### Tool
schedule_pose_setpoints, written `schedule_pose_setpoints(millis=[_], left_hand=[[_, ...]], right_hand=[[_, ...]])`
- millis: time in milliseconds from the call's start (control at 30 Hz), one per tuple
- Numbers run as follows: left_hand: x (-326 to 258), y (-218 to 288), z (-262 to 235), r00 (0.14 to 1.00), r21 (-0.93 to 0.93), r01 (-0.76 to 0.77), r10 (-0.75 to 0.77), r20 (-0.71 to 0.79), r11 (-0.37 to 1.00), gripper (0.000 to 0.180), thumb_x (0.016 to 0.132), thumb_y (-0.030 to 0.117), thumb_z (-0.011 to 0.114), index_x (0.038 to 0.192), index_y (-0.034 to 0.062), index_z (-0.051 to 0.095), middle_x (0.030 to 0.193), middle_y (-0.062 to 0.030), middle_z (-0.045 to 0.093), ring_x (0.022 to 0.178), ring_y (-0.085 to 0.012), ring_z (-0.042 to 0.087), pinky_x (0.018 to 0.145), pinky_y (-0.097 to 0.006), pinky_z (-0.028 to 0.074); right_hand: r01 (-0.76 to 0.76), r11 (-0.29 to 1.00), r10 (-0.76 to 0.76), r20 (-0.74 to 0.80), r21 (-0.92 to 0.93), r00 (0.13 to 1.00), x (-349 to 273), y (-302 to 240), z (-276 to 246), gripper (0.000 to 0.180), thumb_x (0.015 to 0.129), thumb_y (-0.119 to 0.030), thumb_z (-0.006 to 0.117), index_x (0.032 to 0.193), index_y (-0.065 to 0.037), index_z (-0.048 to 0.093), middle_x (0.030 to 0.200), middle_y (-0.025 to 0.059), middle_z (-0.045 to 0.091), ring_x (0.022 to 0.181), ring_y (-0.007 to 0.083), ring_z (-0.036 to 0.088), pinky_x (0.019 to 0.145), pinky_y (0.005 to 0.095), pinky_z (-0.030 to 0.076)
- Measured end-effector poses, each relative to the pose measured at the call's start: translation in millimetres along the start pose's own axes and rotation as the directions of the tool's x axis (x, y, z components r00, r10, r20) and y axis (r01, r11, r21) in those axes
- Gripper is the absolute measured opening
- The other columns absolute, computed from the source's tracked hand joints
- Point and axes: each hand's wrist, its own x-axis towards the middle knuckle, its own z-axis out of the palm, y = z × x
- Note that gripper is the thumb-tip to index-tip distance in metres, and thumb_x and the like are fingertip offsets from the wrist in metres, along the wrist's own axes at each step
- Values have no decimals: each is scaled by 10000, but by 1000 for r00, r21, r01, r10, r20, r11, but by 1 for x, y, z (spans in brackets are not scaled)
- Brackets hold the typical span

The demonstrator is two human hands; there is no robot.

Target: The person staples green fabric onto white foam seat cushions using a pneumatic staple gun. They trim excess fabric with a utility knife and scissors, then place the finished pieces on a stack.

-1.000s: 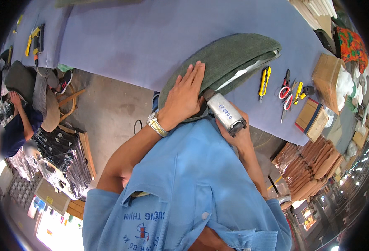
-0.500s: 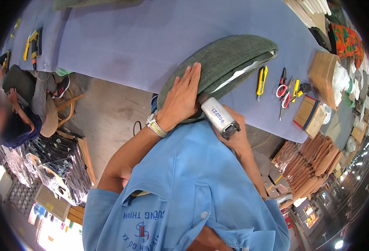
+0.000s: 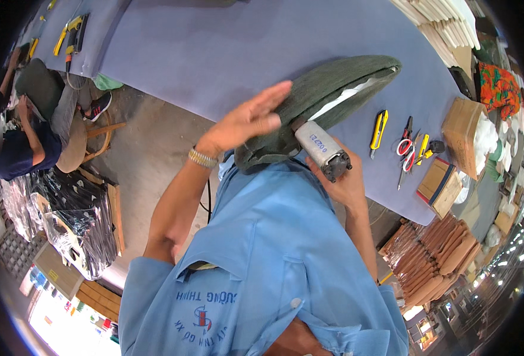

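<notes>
Lifted left hand (image 3: 247, 121) now hovers beside green cushion's (image 3: 327, 95) overhanging edge.

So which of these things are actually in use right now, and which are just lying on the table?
In use: left hand flat on the grey-green fabric cushion; right hand holding the grey cylindrical power tool.

Lying about: yellow utility knife, red-handled scissors, brown cardboard box.

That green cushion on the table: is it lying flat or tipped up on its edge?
Tipped up. The green cushion leans toward the person with its pale underside showing, the left hand on its near edge, above the purple table.
</notes>
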Motion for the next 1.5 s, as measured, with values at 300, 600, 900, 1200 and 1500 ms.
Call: schedule_pose_setpoints(millis=[300, 600, 900, 1200, 1500], left_hand=[[5, -57, 16, 993, 430, 34, 20, -120, 902, 689, 1098, 499, 388, 1638, 87, 267, 1714, -203, 170, 1596, -332, 130, 1287, -442, 136], [-11, -31, 52, 967, 745, 193, 4, -254, 638, 909, 940, 299, 699, 1624, 6, 177, 1673, -265, 227, 1550, -428, 238, 1211, -578, 311], [-13, -31, 49, 966, 778, 206, 3, -258, 594, 920, 911, 231, 724, 1614, -16, 184, 1671, -252, 244, 1540, -431, 263, 1181, -601, 358], [-7, -34, 58, 955, 808, 228, 38, -295, 543, 937, 859, 134, 750, 1605, -31, 207, 1660, -258, 265, 1524, -433, 297, 1188, -564, 365], [-13, -30, 59, 960, 799, 206, 43, -278, 564, 988, 804, 29, 738, 1615, -22, 176, 1655, -256, 273, 1523, -434, 296, 1208, -523, 356]], right_hand=[[91, 995, -89, 40, -47, 995, 2, 13, -14, 416, 830, -11, 772, 1232, 5, 668, 1068, 87, 746, 941, 124, 683, 861, 289, 533], [135, 984, -134, 14, -117, 991, 2, 11, -10, 577, 724, -54, 786, 1288, -34, 665, 1177, 182, 733, 1043, 317, 743, 886, 354, 570], [71, 991, -70, 12, -115, 997, -11, 6, 0, 571, 724, -92, 802, 1278, -36, 677, 1164, 176, 739, 1016, 323, 749, 860, 357, 579], [-29, 994, 29, -2, -105, 1000, -7, -3, 8, 574, 725, -34, 770, 1283, -67, 643, 1134, 170, 739, 1006, 335, 745, 845, 358, 573], [23, 989, -27, -29, -149, 999, -23, -3, 12, 552, 748, -85, 783, 1286, -61, 662, 1166, 164, 740, 1017, 328, 749, 865, 360, 579]])
